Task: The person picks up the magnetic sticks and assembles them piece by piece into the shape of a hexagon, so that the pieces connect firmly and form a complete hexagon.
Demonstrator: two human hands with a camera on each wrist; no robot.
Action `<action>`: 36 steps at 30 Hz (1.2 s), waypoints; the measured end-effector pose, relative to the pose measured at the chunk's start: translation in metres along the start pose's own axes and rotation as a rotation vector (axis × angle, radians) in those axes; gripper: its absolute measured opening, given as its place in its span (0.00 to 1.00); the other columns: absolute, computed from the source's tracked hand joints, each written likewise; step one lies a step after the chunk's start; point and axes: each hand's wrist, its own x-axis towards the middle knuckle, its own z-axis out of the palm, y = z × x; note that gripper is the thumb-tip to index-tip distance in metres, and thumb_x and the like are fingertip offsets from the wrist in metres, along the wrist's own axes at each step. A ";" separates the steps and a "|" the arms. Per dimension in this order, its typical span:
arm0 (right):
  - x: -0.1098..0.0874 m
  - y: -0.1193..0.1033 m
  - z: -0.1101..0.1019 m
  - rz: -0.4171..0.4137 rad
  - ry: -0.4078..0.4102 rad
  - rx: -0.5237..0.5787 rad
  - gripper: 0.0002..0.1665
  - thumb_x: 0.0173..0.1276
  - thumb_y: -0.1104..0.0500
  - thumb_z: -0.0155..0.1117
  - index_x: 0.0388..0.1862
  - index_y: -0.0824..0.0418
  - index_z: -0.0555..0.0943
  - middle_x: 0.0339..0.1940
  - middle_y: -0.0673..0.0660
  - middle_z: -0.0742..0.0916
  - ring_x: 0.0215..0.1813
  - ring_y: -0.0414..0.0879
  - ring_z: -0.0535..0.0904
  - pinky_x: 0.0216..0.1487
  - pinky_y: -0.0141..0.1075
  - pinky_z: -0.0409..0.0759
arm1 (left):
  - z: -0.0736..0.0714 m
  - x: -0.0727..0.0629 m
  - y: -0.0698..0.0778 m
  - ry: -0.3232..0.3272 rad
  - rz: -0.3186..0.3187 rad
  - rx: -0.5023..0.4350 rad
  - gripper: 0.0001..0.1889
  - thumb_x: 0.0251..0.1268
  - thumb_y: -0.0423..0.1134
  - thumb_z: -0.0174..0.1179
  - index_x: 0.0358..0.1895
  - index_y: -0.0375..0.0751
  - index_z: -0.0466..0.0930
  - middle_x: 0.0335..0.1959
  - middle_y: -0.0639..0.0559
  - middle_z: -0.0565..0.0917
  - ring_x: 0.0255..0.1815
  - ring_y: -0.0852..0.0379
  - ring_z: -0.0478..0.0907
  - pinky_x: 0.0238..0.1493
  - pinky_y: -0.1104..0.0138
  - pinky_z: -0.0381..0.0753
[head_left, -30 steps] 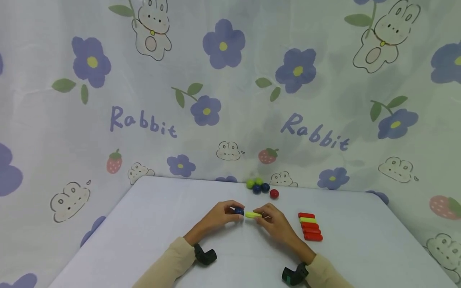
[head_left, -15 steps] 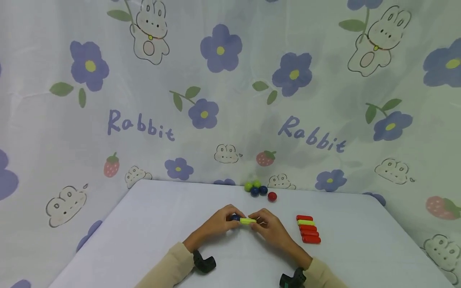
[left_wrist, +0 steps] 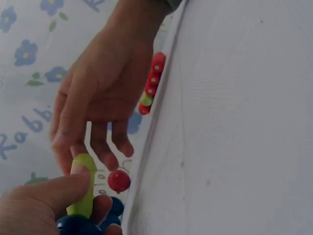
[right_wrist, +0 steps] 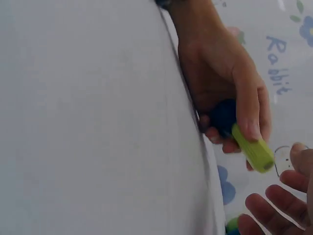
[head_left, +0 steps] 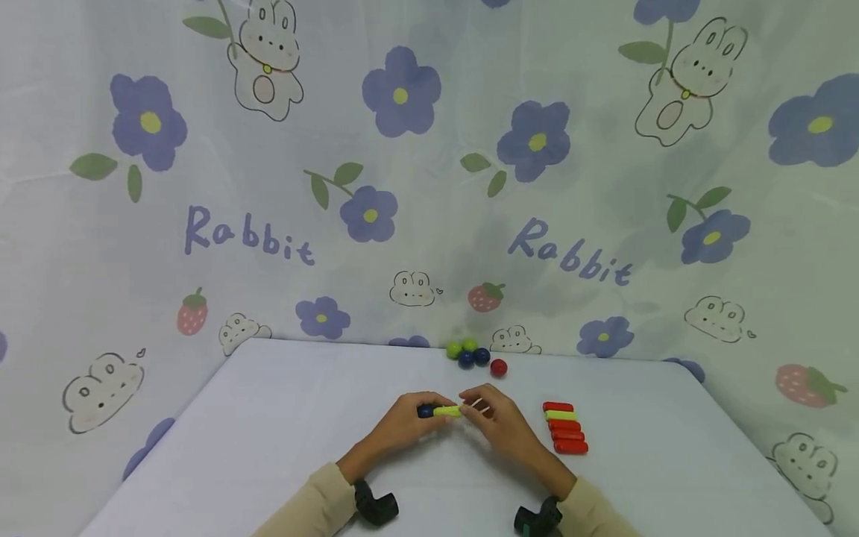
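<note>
My left hand point(head_left: 403, 419) holds a dark blue ball point(head_left: 426, 411) in its palm and pinches a short yellow-green building rod point(head_left: 447, 411), its thumb flat along the rod. Ball and rod sit end to end, with the rod sticking out to the right. In the right wrist view a grey spot marks the rod's free end point(right_wrist: 267, 165). My right hand point(head_left: 499, 425) is just beyond that end, fingers parted and loosely bent, holding nothing; the right wrist view shows a gap between them.
To the right, several red rods point(head_left: 566, 426) and one yellow-green rod point(head_left: 561, 415) lie in a row. At the table's back edge are two green balls point(head_left: 454, 350), two dark blue balls point(head_left: 466, 359) and a red ball point(head_left: 499, 368). A rabbit-print cloth point(head_left: 429, 186) hangs behind the white table point(head_left: 302, 388).
The right hand brought the rod leftward against the blue ball, then let go of it. The left hand's fingers now take in the rod as well as the ball.
</note>
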 end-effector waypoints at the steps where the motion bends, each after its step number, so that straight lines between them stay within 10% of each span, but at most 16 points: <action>1: 0.001 -0.001 -0.004 0.006 0.009 -0.014 0.16 0.73 0.51 0.63 0.55 0.56 0.81 0.46 0.47 0.84 0.44 0.40 0.82 0.47 0.29 0.82 | 0.001 -0.001 0.001 0.005 -0.005 0.005 0.11 0.66 0.51 0.65 0.50 0.60 0.86 0.47 0.62 0.86 0.47 0.64 0.79 0.51 0.67 0.76; 10: 0.038 0.016 -0.059 0.026 0.182 -0.242 0.10 0.72 0.59 0.63 0.49 0.61 0.82 0.39 0.54 0.84 0.38 0.44 0.77 0.39 0.33 0.78 | -0.007 0.009 0.005 0.027 -0.010 0.033 0.11 0.66 0.48 0.64 0.50 0.60 0.84 0.46 0.62 0.85 0.45 0.62 0.78 0.50 0.66 0.76; 14: 0.052 0.026 -0.073 0.157 0.226 -0.327 0.17 0.70 0.58 0.64 0.54 0.66 0.78 0.44 0.64 0.81 0.42 0.53 0.78 0.42 0.43 0.79 | -0.007 0.011 0.004 0.026 0.006 0.030 0.14 0.65 0.53 0.65 0.53 0.61 0.85 0.52 0.63 0.85 0.52 0.63 0.79 0.57 0.64 0.77; 22: 0.068 0.040 -0.061 0.382 0.121 -0.275 0.40 0.70 0.47 0.66 0.71 0.65 0.64 0.67 0.71 0.68 0.66 0.66 0.70 0.65 0.59 0.71 | -0.003 0.002 -0.001 0.087 0.029 0.116 0.13 0.65 0.52 0.67 0.49 0.57 0.87 0.47 0.62 0.86 0.48 0.64 0.80 0.53 0.66 0.78; 36: 0.074 0.047 -0.039 0.293 0.097 -0.332 0.19 0.70 0.60 0.65 0.57 0.65 0.78 0.49 0.64 0.80 0.50 0.55 0.77 0.56 0.50 0.79 | 0.000 0.001 -0.007 0.198 0.028 0.229 0.11 0.61 0.47 0.70 0.45 0.52 0.89 0.39 0.60 0.85 0.42 0.63 0.77 0.45 0.69 0.75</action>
